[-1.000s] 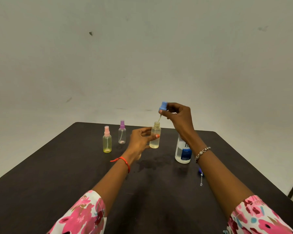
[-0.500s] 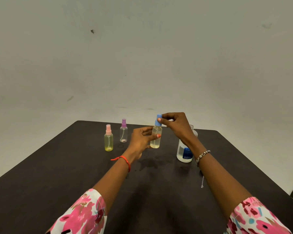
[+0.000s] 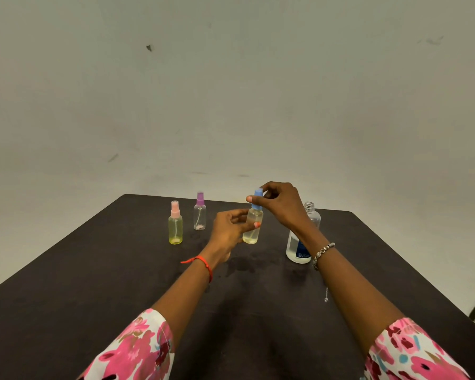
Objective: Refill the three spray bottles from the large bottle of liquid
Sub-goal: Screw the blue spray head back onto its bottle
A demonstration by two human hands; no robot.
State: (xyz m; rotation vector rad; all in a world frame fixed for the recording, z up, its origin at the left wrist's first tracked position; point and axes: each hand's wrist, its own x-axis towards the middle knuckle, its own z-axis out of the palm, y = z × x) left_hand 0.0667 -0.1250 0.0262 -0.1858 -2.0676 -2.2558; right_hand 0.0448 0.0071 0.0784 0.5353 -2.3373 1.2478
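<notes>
My left hand grips a small clear spray bottle with pale yellow liquid, standing on the dark table. Its blue spray cap sits on the neck, pinched by the fingertips of my right hand. To the left stand a pink-capped bottle with yellow liquid and a purple-capped bottle that looks nearly empty. The large clear bottle with a blue label stands uncapped behind my right wrist, partly hidden by it.
A small pale object lies on the table right of centre, beside my right forearm. Dark wet-looking patches mark the table in front of the held bottle. The table's far edge meets a plain wall; its right edge drops off near a doorway.
My right hand lowered the blue spray cap with its tube into the held bottle; the cap now sits on the neck. My left hand kept its grip on the bottle.
</notes>
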